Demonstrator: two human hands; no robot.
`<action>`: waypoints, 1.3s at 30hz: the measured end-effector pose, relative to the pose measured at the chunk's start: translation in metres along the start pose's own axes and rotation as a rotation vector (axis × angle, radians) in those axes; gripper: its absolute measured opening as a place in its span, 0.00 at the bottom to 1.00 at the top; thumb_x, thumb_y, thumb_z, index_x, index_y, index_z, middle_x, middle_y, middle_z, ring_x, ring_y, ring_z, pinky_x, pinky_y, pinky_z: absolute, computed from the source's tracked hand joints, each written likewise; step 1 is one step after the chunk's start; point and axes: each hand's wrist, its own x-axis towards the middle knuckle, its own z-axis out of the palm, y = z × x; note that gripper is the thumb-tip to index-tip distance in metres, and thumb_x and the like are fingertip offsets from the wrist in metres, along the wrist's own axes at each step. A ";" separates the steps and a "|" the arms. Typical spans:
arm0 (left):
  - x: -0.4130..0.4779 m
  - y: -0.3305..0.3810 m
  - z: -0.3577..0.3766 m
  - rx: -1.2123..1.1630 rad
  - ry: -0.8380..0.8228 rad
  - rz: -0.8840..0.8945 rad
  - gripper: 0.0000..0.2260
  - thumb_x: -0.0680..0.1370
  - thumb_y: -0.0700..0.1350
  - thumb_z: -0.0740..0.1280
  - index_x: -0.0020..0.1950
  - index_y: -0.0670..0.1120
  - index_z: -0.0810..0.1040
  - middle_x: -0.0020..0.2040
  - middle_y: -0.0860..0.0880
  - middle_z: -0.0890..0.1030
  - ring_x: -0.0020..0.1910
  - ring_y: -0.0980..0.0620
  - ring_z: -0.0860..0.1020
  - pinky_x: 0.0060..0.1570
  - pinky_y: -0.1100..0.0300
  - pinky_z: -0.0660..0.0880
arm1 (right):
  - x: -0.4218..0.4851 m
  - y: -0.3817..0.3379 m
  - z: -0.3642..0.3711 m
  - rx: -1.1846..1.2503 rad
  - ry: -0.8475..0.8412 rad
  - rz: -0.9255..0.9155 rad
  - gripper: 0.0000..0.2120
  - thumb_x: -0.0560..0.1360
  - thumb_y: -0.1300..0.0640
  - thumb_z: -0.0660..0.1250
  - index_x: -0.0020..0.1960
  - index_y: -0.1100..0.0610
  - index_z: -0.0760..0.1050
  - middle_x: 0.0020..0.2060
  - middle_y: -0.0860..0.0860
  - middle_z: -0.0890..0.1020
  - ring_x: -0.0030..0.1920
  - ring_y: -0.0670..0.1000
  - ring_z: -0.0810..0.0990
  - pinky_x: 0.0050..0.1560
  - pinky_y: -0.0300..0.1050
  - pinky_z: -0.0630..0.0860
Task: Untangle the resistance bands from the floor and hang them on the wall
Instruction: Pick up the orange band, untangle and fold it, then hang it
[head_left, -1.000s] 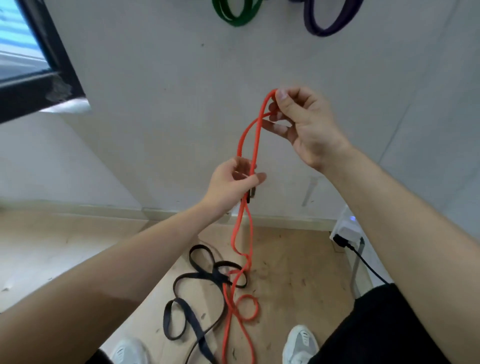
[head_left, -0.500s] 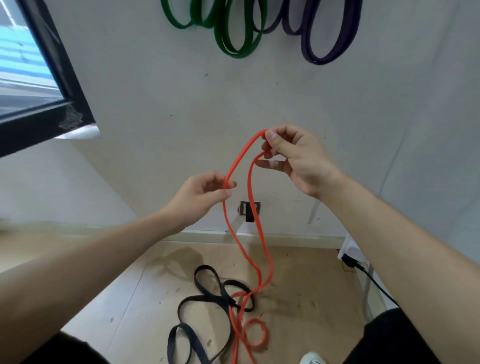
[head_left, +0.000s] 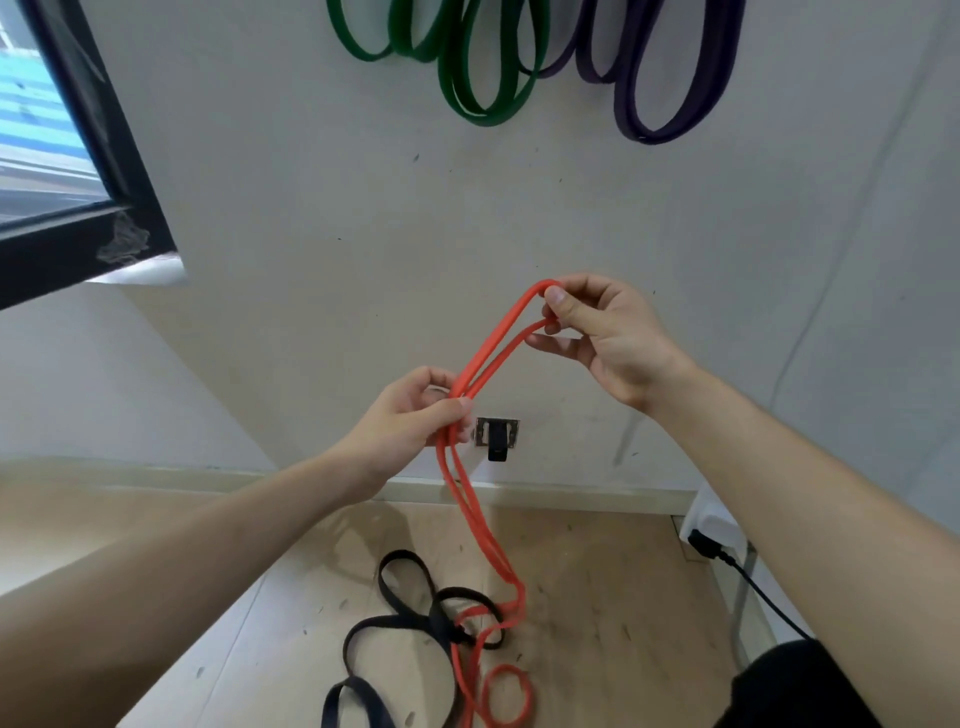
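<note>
Left hand (head_left: 415, 410): both strands of the orange band (head_left: 480, 525) are gripped, keeping the loop taut.
Right hand (head_left: 602, 338): the loop's top is pinched and held high, probably to draw it free.
Floor (head_left: 623, 597): its lower end lies snarled with the black band (head_left: 400, 587).
Wall (head_left: 363, 234): green bands (head_left: 483, 88) and purple bands (head_left: 670, 104) are hung.

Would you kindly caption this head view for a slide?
Left hand and right hand grip the orange band, tangled with the black band on the floor.

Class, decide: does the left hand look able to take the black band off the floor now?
Probably not: the left hand grips the orange band, and the black band lies far below on the floor.
</note>
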 end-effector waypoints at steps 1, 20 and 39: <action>0.000 -0.002 -0.006 0.023 0.007 0.002 0.03 0.81 0.38 0.67 0.55 0.41 0.77 0.38 0.48 0.82 0.38 0.49 0.80 0.47 0.57 0.81 | 0.001 0.002 -0.004 -0.003 0.006 0.007 0.04 0.80 0.66 0.65 0.52 0.67 0.78 0.38 0.56 0.78 0.38 0.52 0.78 0.46 0.52 0.85; 0.005 0.007 -0.044 0.019 0.193 0.066 0.07 0.83 0.42 0.65 0.50 0.40 0.80 0.41 0.45 0.83 0.44 0.46 0.83 0.53 0.52 0.82 | 0.008 0.046 -0.048 -0.519 -0.098 0.191 0.06 0.78 0.69 0.68 0.52 0.60 0.79 0.41 0.56 0.84 0.39 0.51 0.84 0.49 0.49 0.82; -0.010 0.023 -0.042 0.417 0.130 0.270 0.05 0.80 0.42 0.71 0.53 0.44 0.85 0.38 0.45 0.83 0.36 0.54 0.79 0.43 0.61 0.79 | -0.019 0.041 0.046 -0.584 -0.375 0.041 0.15 0.77 0.58 0.72 0.63 0.55 0.78 0.52 0.53 0.86 0.55 0.50 0.85 0.62 0.51 0.79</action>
